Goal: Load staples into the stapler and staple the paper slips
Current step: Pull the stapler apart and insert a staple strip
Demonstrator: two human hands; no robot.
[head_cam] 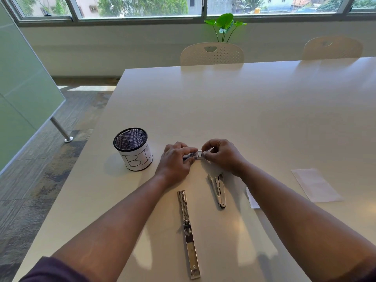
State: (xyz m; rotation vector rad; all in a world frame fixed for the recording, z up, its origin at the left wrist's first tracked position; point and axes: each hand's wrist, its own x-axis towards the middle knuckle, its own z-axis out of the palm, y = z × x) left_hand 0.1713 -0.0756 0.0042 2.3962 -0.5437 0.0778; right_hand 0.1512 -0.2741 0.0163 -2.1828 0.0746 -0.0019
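Both my hands meet over the table's middle, holding a small staple box (198, 155) between them. My left hand (175, 161) grips its dark left end, and my right hand (221, 154) pinches the pale right end with curled fingers. Nearer to me, a metal stapler (188, 233) lies swung fully open in a long straight line. A second, smaller stapler (218, 189) lies to its right, hinged partly open in a V. A white paper slip (316, 185) lies at the right, and a torn slip (252, 199) shows under my right forearm.
A black mesh pen cup (132, 148) with a white label marked "BI" stands left of my hands. Two white chairs (211, 53) are pushed in at the table's far edge, with a green plant (224, 25) behind. The table's left edge (81, 159) drops to carpet.
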